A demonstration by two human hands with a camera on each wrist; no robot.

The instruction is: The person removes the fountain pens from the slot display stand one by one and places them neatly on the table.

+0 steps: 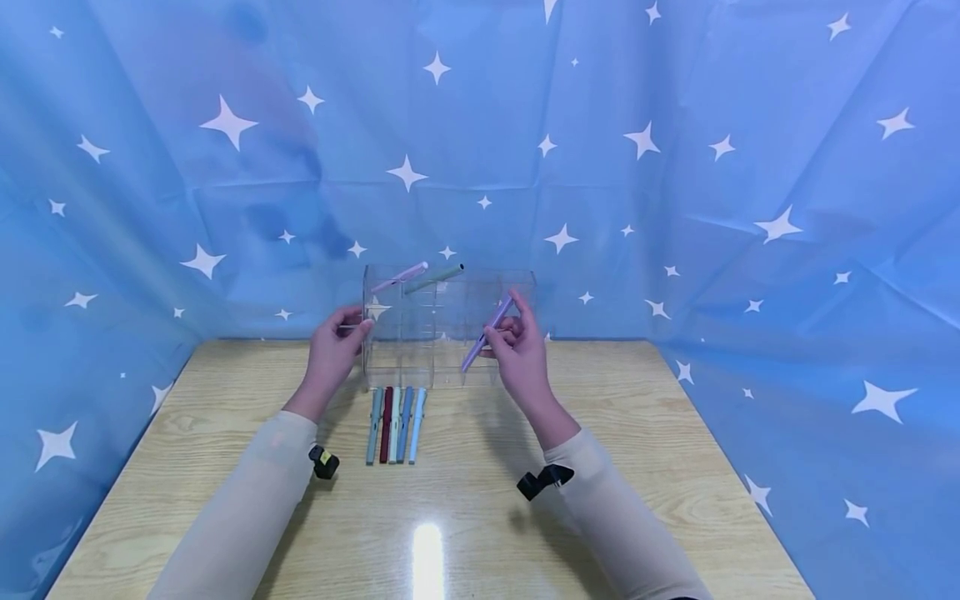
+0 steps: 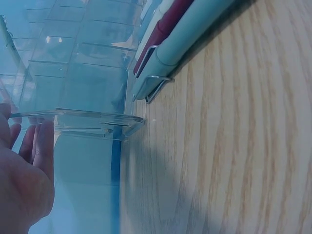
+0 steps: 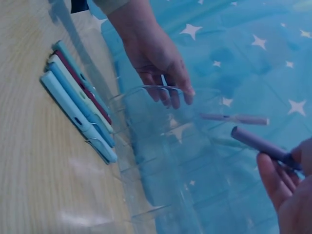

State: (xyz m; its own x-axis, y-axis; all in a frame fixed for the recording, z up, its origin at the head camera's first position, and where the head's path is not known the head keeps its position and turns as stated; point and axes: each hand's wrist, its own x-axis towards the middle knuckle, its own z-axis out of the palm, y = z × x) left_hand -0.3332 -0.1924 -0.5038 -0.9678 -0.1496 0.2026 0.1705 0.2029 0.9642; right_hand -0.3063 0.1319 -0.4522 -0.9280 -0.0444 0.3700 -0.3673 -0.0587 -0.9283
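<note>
A clear plastic pen rack with compartments stands near the back of the table. My left hand pinches its left side wall between thumb and fingers; the left wrist view shows this wall edge closely. In my right hand is a purple pen, tilted in front of the rack's right part, its dark end facing away from the palm in the right wrist view. A pink pen and a green pen lie slanted at the rack's top left.
Several pens lie side by side on the wooden table before the rack: a teal pen, a dark red pen, a pale green pen, a blue pen and a light blue pen. A blue starred curtain hangs behind.
</note>
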